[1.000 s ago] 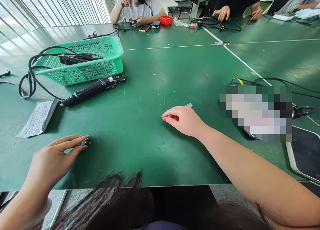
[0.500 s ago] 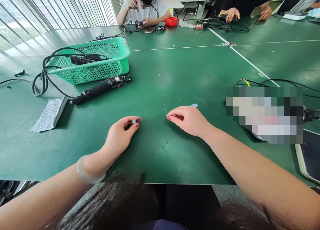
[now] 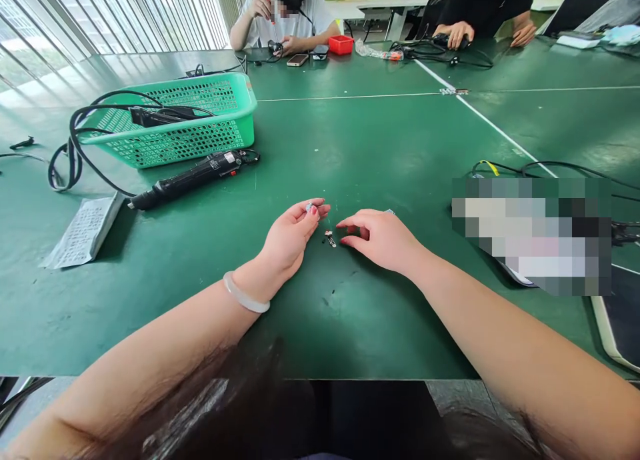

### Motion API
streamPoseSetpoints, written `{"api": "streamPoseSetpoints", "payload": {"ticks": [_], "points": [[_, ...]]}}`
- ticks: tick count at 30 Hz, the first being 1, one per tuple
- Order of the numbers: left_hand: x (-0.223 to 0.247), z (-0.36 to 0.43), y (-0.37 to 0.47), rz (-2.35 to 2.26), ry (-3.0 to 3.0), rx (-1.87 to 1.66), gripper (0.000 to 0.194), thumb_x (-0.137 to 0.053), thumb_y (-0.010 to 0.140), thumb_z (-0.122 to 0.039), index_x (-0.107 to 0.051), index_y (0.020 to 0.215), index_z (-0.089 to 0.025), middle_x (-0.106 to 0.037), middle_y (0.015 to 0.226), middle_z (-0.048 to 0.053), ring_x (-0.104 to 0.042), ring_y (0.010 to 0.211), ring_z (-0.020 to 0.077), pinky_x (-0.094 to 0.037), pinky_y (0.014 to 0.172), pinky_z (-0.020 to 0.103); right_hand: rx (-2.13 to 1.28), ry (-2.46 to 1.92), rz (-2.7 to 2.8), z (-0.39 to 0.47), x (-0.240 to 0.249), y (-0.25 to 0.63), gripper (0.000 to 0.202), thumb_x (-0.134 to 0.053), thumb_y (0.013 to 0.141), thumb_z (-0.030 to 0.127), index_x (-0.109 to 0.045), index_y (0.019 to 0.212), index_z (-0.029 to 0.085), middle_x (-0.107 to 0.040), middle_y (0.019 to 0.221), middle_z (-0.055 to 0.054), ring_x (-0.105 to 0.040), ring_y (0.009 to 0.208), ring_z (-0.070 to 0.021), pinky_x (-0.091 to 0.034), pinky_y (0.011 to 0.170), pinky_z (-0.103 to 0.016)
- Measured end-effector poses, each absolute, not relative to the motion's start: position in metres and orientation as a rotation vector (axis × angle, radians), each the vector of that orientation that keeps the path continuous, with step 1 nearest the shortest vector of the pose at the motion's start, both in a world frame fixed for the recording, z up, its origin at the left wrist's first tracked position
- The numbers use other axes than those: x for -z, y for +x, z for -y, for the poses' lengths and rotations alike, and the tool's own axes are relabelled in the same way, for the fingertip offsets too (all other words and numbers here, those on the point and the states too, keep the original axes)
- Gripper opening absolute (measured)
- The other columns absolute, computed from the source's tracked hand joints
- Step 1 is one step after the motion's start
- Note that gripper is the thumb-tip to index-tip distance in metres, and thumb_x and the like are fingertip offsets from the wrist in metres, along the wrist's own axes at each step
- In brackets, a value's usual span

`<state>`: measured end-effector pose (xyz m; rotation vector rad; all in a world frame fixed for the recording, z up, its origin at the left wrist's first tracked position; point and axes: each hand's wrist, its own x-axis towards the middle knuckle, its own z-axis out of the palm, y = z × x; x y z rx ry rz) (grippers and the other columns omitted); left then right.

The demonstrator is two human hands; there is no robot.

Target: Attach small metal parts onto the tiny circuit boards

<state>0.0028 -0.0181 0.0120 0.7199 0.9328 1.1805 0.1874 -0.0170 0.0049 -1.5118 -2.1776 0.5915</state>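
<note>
The left hand point(image 3: 287, 240) is pinching a small pale piece point(image 3: 309, 208) near its fingertips, above the green table point(image 3: 400, 340), while a pale bracelet point(image 3: 244, 299) is circling its wrist. The right hand point(image 3: 377, 240) is facing it, its thumb and fingers standing apart with a gap between them. Small metal parts point(image 3: 331, 239) are showing between the two hands, near the fingertips of both; whether they are touching the table is hard to tell. Another pale bit point(image 3: 390, 211) is peeking out behind the right hand. To the left, a black handheld tool point(image 3: 193, 178) is lying in front of a green basket point(image 3: 195, 137), which is holding a dark block point(image 3: 163, 115); a written-on paper packet point(image 3: 83, 230) is lying near the tool's tip. To the right, a blurred-out pile point(image 3: 535, 240) is sitting beside a dark-screened device point(image 3: 623, 320). Across the table, a person in white point(image 3: 295, 30) is working near a red tray point(image 3: 341, 45), and a person in black point(image 3: 475, 13) is handling a dark object point(image 3: 443, 41).
</note>
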Motion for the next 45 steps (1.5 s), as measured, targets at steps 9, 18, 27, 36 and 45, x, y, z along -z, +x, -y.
{"api": "streamPoseSetpoints", "payload": {"ticks": [9, 18, 27, 36, 45], "points": [[-0.01, 0.024, 0.005, -0.777, 0.736, -1.079, 0.009, -0.067, 0.09, -0.018, -0.074, 0.096, -0.018, -0.074, 0.096, 0.004, -0.068, 0.104, 0.0138, -0.04, 0.115, 0.037, -0.612, -1.439, 2.175, 0.019, -0.004, 0.183, 0.019, -0.067, 0.086, 0.015, -0.08, 0.097, 0.024, -0.069, 0.085, -0.003, -0.058, 0.068, -0.0149, -0.046, 0.067, -0.031], [-0.012, 0.024, 0.003, -0.924, 0.713, -1.064, 0.017, -0.061, 0.094, -0.015, -0.071, 0.107, -0.019, -0.076, 0.099, 0.004, -0.064, 0.082, 0.009, -0.046, 0.095, 0.032, -0.667, -1.424, 2.187, 0.019, -0.004, 0.182, 0.011, -0.072, 0.084, 0.016, -0.077, 0.076, 0.023, -0.072, 0.086, -0.002, -0.063, 0.076, -0.0163, -0.048, 0.073, -0.033], [-0.014, 0.024, 0.002, -0.91, 0.734, -1.046, 0.02, -0.061, 0.093, -0.011, -0.076, 0.105, -0.017, -0.071, 0.095, 0.002, -0.067, 0.078, 0.0082, -0.051, 0.097, 0.032, -0.745, -1.306, 1.825, 0.028, -0.012, 0.185, 0.012, -0.065, 0.087, 0.025, -0.077, 0.083, 0.023, -0.077, 0.081, -0.001, -0.069, 0.075, -0.0184, -0.053, 0.073, -0.034], [-0.009, 0.025, -0.001, -0.775, 0.805, -0.957, 0.028, -0.074, 0.085, -0.017, -0.077, 0.113, -0.019, -0.076, 0.098, 0.002, -0.071, 0.088, 0.0099, -0.052, 0.106, 0.034, -0.472, -1.153, 1.752, 0.039, -0.015, 0.18, 0.015, -0.069, 0.085, 0.016, -0.079, 0.085, 0.027, -0.08, 0.086, 0.0, -0.073, 0.081, -0.019, -0.058, 0.076, -0.035], [-0.004, 0.026, -0.003, -0.727, 0.972, -0.889, 0.052, -0.086, 0.072, -0.019, -0.075, 0.123, -0.02, -0.08, 0.103, 0.005, -0.073, 0.097, 0.0155, -0.05, 0.108, 0.038, -0.503, -1.186, 1.713, 0.04, -0.018, 0.179, 0.015, -0.07, 0.083, 0.013, -0.079, 0.082, 0.026, -0.08, 0.083, 0.001, -0.075, 0.077, -0.0188, -0.06, 0.074, -0.035]]}}
